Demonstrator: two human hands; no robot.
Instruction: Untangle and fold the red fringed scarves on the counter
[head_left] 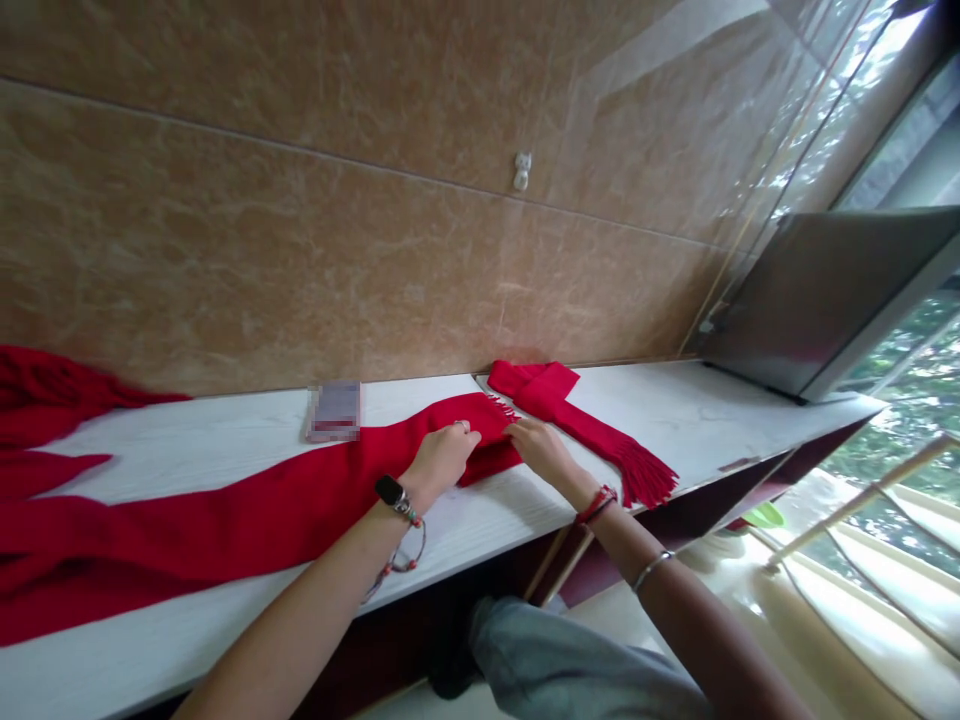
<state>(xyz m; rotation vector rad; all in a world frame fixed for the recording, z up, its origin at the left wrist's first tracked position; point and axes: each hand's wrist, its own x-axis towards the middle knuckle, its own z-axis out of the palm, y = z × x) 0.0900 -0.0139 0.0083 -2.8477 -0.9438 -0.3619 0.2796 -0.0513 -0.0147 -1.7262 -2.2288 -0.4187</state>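
Observation:
A long red scarf [247, 515] stretches along the white counter from the left edge of view to the middle. Near its fringed right end, my left hand [442, 455] is closed on the fabric, a ring on one finger and a dark watch on the wrist. My right hand [547, 450] pinches the scarf's end by the fringe, its fingertips partly hidden. Just beyond lies a second red scarf [581, 425], folded across itself, with its fringe hanging at the counter's front edge.
More red cloth [45, 400] is bunched at the far left. A blurred flat packet [335, 410] rests against the tiled wall [300, 250]. On the counter's [697, 410] right end stands a grey box-like appliance [832, 295] by the window. A wooden stick [862, 500] slants at lower right.

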